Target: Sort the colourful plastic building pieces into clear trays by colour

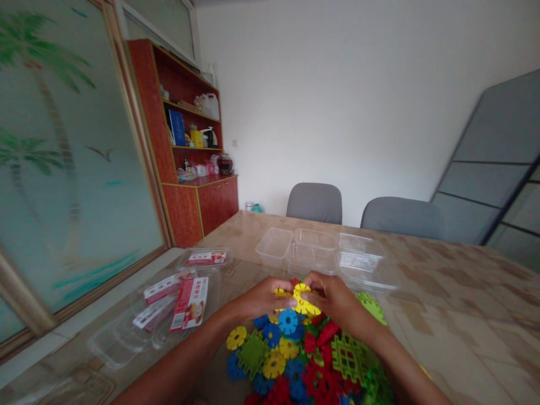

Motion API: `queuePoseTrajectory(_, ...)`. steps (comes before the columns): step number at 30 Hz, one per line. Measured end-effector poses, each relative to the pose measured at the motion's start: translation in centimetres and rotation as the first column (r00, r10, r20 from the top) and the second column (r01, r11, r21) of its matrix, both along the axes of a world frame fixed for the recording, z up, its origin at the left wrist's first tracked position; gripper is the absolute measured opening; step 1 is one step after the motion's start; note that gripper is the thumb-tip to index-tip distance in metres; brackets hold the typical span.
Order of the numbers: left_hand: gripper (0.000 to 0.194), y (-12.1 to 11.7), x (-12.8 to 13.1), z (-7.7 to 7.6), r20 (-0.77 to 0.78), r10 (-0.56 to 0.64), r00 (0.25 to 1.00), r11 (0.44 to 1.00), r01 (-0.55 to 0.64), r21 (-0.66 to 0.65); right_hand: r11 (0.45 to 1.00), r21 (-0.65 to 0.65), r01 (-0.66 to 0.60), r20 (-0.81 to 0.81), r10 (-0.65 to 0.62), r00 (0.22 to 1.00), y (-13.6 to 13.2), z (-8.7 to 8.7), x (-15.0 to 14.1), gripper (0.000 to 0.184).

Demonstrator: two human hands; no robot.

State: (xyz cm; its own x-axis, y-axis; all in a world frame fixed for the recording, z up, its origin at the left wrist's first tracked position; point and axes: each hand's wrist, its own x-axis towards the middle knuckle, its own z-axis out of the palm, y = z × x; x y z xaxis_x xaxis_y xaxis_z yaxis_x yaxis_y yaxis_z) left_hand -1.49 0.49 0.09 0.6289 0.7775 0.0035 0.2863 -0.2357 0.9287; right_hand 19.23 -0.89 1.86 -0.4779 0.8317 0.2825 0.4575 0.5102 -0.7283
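Both my hands meet above a heap of plastic building pieces (276,363) in blue, yellow, red and green. My left hand (266,298) pinches a yellow notched disc, partly hidden by the fingers. Against it, my right hand (333,295) grips yellow notched discs (302,298); whether the two hands' pieces are joined I cannot tell. Just under the fingers lies a blue flower-shaped disc (288,322). Green square lattice pieces (348,355) lie by my right forearm, and a green toothed square (253,353) lies at the heap's left.
Clear plastic tubs (274,247) stand in a row beyond my hands. To the left lie clear lids (120,343) with red-and-white labels (190,302). Grey chairs (314,202) line the table's (464,292) far side. A red-brown cabinet (181,208) stands at the back left.
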Motion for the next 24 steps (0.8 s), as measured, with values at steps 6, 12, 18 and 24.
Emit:
queuePoseTrajectory(6, 0.029, -0.3, -0.4, 1.2, -0.011, 0.033, 0.999, 0.99, -0.031, 0.138, 0.998, -0.021, -0.053, 0.064, 0.054, 0.996, -0.3, 0.7, 0.8, 0.021)
queuePoseTrajectory(12, 0.025, 0.3, -0.7, 1.8, 0.033, 0.128, 0.991, 0.973, -0.132, 0.191, 1.0, -0.012, -0.006, 0.084, 0.007, 0.996, -0.3, 0.9, 1.0, 0.019)
queuePoseTrajectory(18, 0.036, 0.2, 0.1, 0.6, 0.065, 0.037, 0.997, 0.998, -0.04, 0.047, 0.997, -0.073, -0.011, -0.039, 0.008, 0.999, -0.3, 0.8, 0.3, 0.027)
queuePoseTrajectory(24, 0.053, 0.0, 0.6, -0.3, 0.117, 0.072, 0.991, 0.991, -0.057, -0.123, 0.99, -0.141, -0.01, -0.15, -0.012, 0.989, -0.2, 0.5, -0.4, 0.033)
